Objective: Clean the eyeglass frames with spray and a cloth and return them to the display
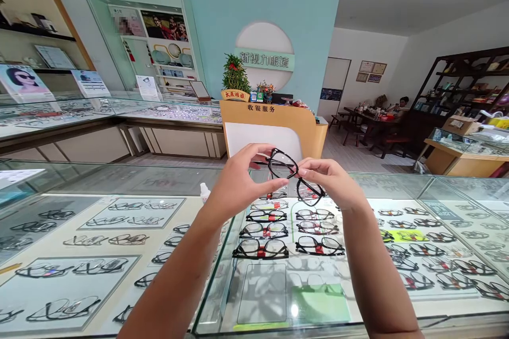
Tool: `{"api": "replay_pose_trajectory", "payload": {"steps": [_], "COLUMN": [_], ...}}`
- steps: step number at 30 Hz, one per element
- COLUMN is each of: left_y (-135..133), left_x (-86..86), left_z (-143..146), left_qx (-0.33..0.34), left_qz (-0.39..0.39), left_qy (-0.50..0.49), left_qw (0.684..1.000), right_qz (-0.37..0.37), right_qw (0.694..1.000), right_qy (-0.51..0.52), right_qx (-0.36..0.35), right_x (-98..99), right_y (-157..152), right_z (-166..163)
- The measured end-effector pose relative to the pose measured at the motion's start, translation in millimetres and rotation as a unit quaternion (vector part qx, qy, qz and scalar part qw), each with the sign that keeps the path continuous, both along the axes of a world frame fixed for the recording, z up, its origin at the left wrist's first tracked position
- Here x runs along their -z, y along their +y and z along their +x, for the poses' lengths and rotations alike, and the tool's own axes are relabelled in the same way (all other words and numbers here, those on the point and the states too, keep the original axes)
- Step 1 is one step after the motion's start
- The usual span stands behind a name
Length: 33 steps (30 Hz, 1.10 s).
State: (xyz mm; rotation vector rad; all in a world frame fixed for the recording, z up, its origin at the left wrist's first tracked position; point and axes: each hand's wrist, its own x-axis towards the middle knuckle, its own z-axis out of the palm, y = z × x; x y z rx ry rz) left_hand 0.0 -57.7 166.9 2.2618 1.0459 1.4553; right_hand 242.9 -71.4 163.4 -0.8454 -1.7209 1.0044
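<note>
I hold a pair of black-framed glasses [292,174] up in front of me, above a glass display counter [119,180]. My left hand [238,180] curls its fingers round the left side of the frame. My right hand [332,183] pinches the frame between thumb and fingers at the bridge and right lens. The glasses sit tilted, left lens higher than the right one. Under the glass below my hands lie rows of black glasses [288,230] with red tags.
A wooden cashier desk [278,122] with a small potted tree [235,77] stands behind the counter. More glass showcases run along the left [79,111] and right [465,143]. A seated person [401,105] is at a dark table at the back right.
</note>
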Motion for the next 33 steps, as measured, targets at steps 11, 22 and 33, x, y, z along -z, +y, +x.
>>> {"api": "replay_pose_trajectory", "payload": {"steps": [11, 22, 33], "left_y": [14.7, 27.1, 19.2], "left_x": [6.9, 22.1, 38.0], "left_z": [4.6, 21.3, 53.8], "left_qx": [0.175, 0.061, 0.061], "left_qz": [-0.188, -0.102, -0.175], "left_qy": [-0.177, -0.225, -0.238], "left_qw": [0.950, 0.967, 0.954], "right_qz": [-0.058, -0.021, 0.256], "right_qw": [0.997, 0.993, 0.908], "right_qy": [0.055, 0.089, -0.098], "right_qx": [-0.011, 0.069, 0.316], "right_x": [7.4, 15.7, 26.1], "right_y": [10.0, 24.4, 9.0], "right_z": [-4.6, -6.4, -43.4]}}
